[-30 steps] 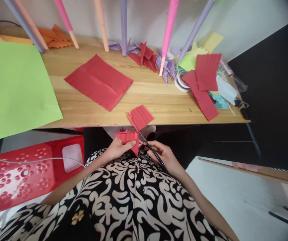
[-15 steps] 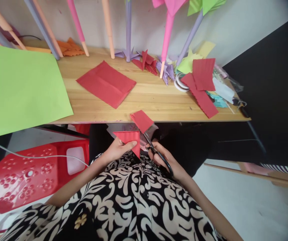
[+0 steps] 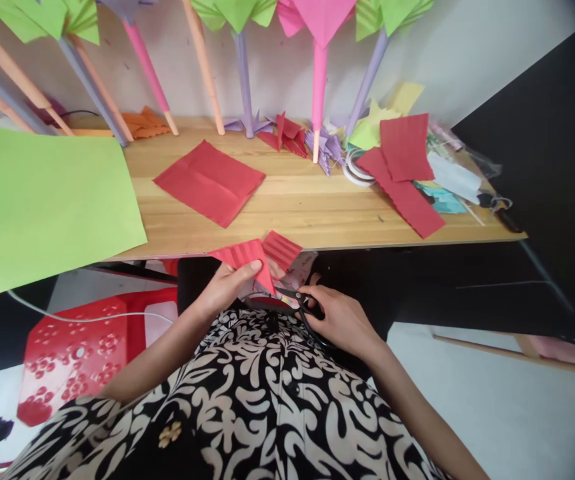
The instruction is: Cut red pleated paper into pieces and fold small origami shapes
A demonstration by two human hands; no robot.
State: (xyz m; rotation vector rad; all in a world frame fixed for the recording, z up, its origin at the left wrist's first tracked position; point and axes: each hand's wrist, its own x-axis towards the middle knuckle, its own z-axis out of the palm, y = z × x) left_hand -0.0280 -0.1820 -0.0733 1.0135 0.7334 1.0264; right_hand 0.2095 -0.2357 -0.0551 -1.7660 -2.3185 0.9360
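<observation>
Pinched between the thumb and fingers of my left hand [image 3: 230, 285] is a folded red paper triangle [image 3: 247, 258], held just below the table's front edge. A small pleated red piece [image 3: 281, 251] is beside its upper right side, near the edge. My right hand [image 3: 340, 317] has its fingers through the handles of black scissors [image 3: 301, 303]. Their blades point left toward the lower tip of the triangle. Whether the blades touch the paper is hard to tell. A larger red sheet [image 3: 210, 181] lies on the table behind.
Green paper [image 3: 57, 207] overhangs the table [image 3: 317, 230] at left. Red strips [image 3: 402, 190] and white tape rolls [image 3: 358, 167] lie at right. Paper flowers on stems [image 3: 319, 80] stand along the back. A red stool [image 3: 77, 353] is at lower left.
The small red piece has separated from the scissor blades and shows its pleated face. The scissors have turned to point left, lower down. My left hand has raised the triangle slightly. The view has shifted.
</observation>
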